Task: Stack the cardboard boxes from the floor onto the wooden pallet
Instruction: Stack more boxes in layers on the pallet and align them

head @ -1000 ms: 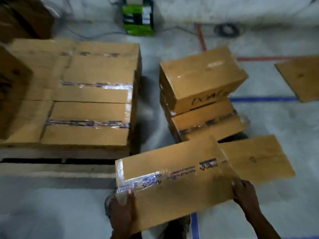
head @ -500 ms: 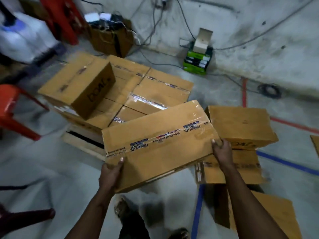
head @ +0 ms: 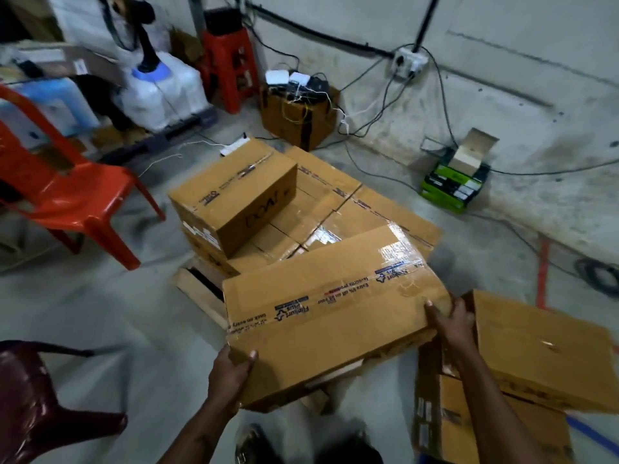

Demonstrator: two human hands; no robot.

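One carried box (head: pixel 331 303) is clamped at both ends by left hand (head: pixel 231 366) and right hand (head: pixel 450 321) fingers; beyond them the pallet (head: pixel 197 289) holds a full layer plus one upper box (head: pixel 234 199); floor boxes (head: pixel 536 360) beside the right fingers remain.

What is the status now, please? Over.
Left hand and right hand grip carried box. Pallet just ahead, second layer begun. Nothing blocking.

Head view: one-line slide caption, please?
Left hand and right hand hold a taped cardboard box above the partly loaded wooden pallet.

"Flipkart Plus" on the held box's tape (head: pixel 338 298), upside down from here
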